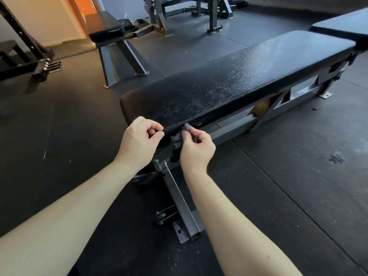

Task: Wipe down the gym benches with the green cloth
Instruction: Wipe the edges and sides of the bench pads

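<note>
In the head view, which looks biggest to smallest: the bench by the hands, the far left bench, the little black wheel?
1. Near bench.
2. Far left bench; it sits farther from the camera, so its true size is unsure.
3. Black wheel, smallest though close.

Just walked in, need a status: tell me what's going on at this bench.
A person works at the near end of a black padded bench. The right hand pinches a dark-looking cloth at the pad's front edge, the rest hanging below. The left hand is curled at the same edge beside it; whether it also holds the cloth is unclear. The pad top looks patchy and damp.
</note>
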`<state>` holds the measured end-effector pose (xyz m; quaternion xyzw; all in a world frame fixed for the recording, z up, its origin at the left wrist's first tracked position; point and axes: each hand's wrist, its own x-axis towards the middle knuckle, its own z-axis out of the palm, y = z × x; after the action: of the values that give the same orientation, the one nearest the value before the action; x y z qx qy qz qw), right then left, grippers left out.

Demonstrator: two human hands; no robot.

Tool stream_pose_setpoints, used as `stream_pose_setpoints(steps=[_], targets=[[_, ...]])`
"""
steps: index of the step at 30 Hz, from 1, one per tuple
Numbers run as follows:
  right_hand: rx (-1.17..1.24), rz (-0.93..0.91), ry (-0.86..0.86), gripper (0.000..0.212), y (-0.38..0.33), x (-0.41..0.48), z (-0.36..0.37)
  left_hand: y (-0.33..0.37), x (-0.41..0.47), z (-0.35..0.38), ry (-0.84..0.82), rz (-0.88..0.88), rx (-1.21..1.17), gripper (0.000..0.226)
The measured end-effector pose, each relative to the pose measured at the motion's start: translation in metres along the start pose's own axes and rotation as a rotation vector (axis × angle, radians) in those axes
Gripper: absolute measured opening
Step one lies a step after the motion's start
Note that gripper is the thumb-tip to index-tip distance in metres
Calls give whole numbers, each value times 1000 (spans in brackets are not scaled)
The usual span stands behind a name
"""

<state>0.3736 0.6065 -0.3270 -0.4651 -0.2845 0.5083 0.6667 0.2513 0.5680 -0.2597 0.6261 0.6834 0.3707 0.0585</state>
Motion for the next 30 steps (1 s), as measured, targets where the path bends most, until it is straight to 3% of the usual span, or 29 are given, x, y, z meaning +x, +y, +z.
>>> stream_pose_setpoints(steps=[3,8,11,15,20,24,30], targets=[[22,8,-7,3,-8,13,-7,1,1,-4,-39,-6,4,8],[33,-98,294,4,-25,38,-10,-5,1,-18,-58,-33,19,7],[35,-102,347,3,-32,53,-10,-12,-4,-21,-40,-90,13,9],[27,-115,331,11,-31,41,-5,-14,-8,-17,-30,-72,18,11],[-77,-118,161,31,-9,13,-3,-16,-8,-13,-34,-82,-1,9],[-110,-164,180,13,-19,30,-13,-15,-8,-13,-37,-89,-24,10],[-55,-126,229,14,-17,49,-11,-14,-8,-9,-21,-108,-48,11]])
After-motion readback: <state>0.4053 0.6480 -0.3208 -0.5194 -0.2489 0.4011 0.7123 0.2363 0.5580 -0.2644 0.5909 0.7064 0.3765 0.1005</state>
